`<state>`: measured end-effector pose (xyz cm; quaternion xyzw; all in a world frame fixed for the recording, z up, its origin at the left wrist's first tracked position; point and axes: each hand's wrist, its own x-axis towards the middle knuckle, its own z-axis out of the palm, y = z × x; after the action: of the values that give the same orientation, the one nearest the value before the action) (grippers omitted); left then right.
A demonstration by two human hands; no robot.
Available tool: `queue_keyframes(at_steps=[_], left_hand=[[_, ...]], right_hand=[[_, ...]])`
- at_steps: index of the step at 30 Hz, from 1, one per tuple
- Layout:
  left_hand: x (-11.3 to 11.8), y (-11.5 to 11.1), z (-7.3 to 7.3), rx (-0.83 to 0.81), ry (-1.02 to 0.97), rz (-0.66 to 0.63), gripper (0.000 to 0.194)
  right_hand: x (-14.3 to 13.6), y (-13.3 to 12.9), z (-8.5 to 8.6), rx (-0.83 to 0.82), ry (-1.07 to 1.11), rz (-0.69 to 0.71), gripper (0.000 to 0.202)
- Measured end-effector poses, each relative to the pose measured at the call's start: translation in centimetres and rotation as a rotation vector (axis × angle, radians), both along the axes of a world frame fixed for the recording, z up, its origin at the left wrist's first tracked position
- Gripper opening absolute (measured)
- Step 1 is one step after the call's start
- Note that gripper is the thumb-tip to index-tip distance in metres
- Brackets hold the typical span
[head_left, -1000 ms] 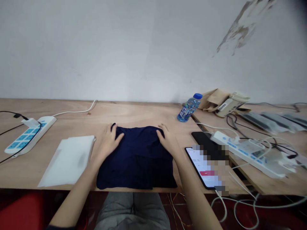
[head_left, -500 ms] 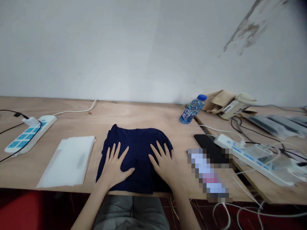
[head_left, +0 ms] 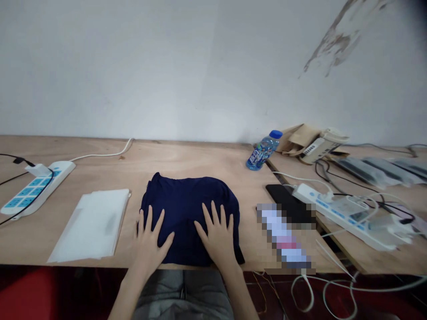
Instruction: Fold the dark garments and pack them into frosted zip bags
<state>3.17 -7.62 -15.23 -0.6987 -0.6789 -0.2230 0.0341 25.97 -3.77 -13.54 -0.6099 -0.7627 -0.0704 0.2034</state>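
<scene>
A folded dark navy cloth, apparently a garment [head_left: 187, 200], lies on the wooden table near its front edge. My left hand [head_left: 148, 242] rests on its left front part, palm down with fingers spread. On the right front part lies my right hand [head_left: 218, 238], also flat with the fingers apart. Neither hand grips the fabric. To the left of the cloth is a stack of white, translucent plastic bags or sheets [head_left: 91, 224]. The underside of the cloth is hidden.
At the left stands a white power strip [head_left: 40, 186] with a plug. On the right are a blue-capped bottle [head_left: 263, 151], a black phone-like slab [head_left: 287, 204], a blurred-out phone [head_left: 283, 238], another power strip [head_left: 340, 218], cables, a coffee cup [head_left: 323, 144] and plastic-wrapped items [head_left: 373, 171].
My right hand has slid left and slightly nearer to me over the cloth; my left hand has moved slightly nearer too. The cloth's front edge is smoother. The view has shifted a little.
</scene>
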Motion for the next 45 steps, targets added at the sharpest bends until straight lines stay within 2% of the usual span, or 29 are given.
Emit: queue_keyframes(at_steps=[3,9,16,23,31,36,42,45], left_hand=[[0.2,0.7,-0.2,-0.025,0.029,0.02,0.07],[0.3,3.2,-0.2,-0.042,0.044,0.034,0.071],[0.5,5.7,-0.5,0.08,0.017,0.042,0.062],[0.3,5.2,-1.2,0.176,-0.04,0.012,0.048],[0.5,5.3,-1.2,0.15,0.01,0.034,0.064],[0.7,5.1,-0.9,0.141,0.011,0.04,0.064],[0.9,4.9,-0.5,0.173,-0.013,0.03,0.062],[0.8,4.8,-0.3,0.2,-0.05,0.003,0.053]], right_hand=[[-0.4,0.2,-0.9,-0.02,-0.056,-0.041,0.058],[0.0,2.9,-1.0,-0.007,-0.094,-0.018,0.057],[0.0,5.5,-1.7,0.037,-0.051,-0.017,0.054],[0.1,5.3,-1.7,0.047,-0.005,-0.02,0.051],[0.1,5.4,-1.6,0.065,-0.007,-0.02,0.048],[0.0,5.4,-1.8,0.098,0.037,-0.01,0.046],[0.8,5.4,-1.2,0.233,0.244,-0.005,0.036],[1.5,5.1,-0.9,0.297,0.382,-0.006,0.034]])
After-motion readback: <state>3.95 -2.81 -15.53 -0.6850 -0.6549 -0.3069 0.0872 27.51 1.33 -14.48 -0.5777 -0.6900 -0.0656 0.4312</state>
